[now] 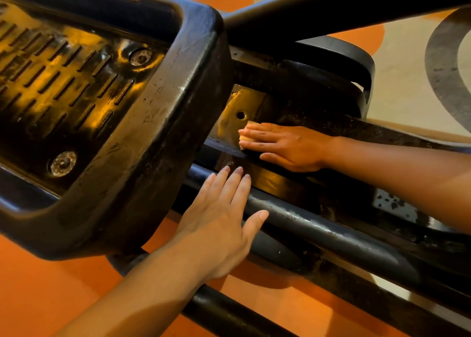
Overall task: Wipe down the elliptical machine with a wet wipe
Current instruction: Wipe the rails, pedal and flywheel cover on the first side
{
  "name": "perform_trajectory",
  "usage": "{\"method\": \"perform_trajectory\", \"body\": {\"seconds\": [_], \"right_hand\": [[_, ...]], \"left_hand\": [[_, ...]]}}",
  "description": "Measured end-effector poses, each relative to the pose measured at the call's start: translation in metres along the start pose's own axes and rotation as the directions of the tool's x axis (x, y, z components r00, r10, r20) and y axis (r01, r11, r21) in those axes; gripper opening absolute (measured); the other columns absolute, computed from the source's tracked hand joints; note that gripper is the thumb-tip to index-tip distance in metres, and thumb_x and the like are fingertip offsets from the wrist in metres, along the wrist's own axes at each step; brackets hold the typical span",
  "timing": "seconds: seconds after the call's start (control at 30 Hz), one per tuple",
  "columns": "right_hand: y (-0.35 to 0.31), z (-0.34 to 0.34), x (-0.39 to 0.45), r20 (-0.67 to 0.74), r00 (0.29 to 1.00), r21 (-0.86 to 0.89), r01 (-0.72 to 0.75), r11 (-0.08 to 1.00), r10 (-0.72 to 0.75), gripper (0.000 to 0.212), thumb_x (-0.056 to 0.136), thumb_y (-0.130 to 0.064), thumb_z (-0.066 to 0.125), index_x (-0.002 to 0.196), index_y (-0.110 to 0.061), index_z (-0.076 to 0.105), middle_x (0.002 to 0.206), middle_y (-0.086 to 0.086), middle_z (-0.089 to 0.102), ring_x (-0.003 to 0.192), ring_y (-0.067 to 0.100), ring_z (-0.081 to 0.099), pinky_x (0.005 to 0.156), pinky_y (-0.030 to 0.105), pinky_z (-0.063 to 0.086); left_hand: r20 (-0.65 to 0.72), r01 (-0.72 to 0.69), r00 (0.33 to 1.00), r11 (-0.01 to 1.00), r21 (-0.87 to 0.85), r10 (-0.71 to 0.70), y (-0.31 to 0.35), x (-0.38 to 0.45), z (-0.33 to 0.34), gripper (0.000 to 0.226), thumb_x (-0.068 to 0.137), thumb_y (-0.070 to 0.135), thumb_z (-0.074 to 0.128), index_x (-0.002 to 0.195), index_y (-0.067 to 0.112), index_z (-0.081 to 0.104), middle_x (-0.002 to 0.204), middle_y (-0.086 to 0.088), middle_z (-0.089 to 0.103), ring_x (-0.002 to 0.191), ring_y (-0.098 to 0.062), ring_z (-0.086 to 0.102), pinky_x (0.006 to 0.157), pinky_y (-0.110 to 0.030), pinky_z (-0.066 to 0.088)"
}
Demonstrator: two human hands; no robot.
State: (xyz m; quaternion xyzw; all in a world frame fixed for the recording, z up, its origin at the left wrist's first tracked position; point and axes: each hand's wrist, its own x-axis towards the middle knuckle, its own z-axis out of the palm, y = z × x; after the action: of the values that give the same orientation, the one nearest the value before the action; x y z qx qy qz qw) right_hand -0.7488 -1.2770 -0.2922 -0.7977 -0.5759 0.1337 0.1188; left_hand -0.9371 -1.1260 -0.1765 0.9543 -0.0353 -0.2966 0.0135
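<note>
Right hand (pixel 285 145) flat on wet wipe (pixel 246 138) — elliptical machine (pixel 158 122) frame

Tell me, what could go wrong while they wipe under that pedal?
The foot pedal hangs right over the right hand pressing the wet wipe on the frame; if it swings, fingers could get pinched. The left hand leans on a glossy rail and might slip.

Warm, dim amber light glared off the glossy pedal (pixel 76 87) and the frame (pixel 318 224). Deep shadow hid the recess behind the pedal. Wide-angle bending curved the edges, and the far floor (pixel 407 82) looked soft.
</note>
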Motion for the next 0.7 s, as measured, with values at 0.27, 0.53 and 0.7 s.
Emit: {"method": "perform_trajectory", "body": {"seconds": [0.27,0.53,0.7], "right_hand": [[0.017,-0.009,-0.017,-0.113,0.885,0.073,-0.446,0.892,0.452,0.059,0.105,-0.042,0.023,0.156,-0.014,0.010,0.164,0.004,0.001,0.150,0.017,-0.004,0.123,0.034,0.003],[-0.007,0.004,-0.062,0.051,0.998,0.144,-0.034,0.989,0.027,0.058,0.102,-0.048,0.013,0.155,-0.025,0.017,0.163,-0.009,0.002,0.149,0.006,-0.010,0.121,0.023,-0.002],[0.017,-0.001,-0.061,-0.045,0.970,0.066,-0.235,0.970,0.239,0.062,0.100,-0.049,0.013,0.156,-0.022,0.013,0.163,-0.001,0.005,0.149,0.011,-0.004,0.120,0.026,0.003]], "left_hand": [[-0.018,-0.003,1.000,1.000,0.000,0.003,-0.001,-0.001,0.002,0.069,0.100,0.057,0.009,0.154,0.024,-0.017,0.161,0.007,-0.026,0.144,-0.009,-0.031,0.118,-0.028,-0.018],[-0.030,-0.015,0.999,1.000,0.021,0.016,-0.001,0.002,0.002,0.069,0.100,0.059,0.006,0.155,0.022,-0.016,0.162,0.006,-0.023,0.146,-0.010,-0.026,0.118,-0.028,-0.017],[-0.034,-0.017,0.999,1.000,0.022,0.017,-0.003,0.002,0.004,0.069,0.100,0.059,0.006,0.154,0.023,-0.017,0.162,0.006,-0.022,0.146,-0.009,-0.026,0.118,-0.028,-0.016]]}}
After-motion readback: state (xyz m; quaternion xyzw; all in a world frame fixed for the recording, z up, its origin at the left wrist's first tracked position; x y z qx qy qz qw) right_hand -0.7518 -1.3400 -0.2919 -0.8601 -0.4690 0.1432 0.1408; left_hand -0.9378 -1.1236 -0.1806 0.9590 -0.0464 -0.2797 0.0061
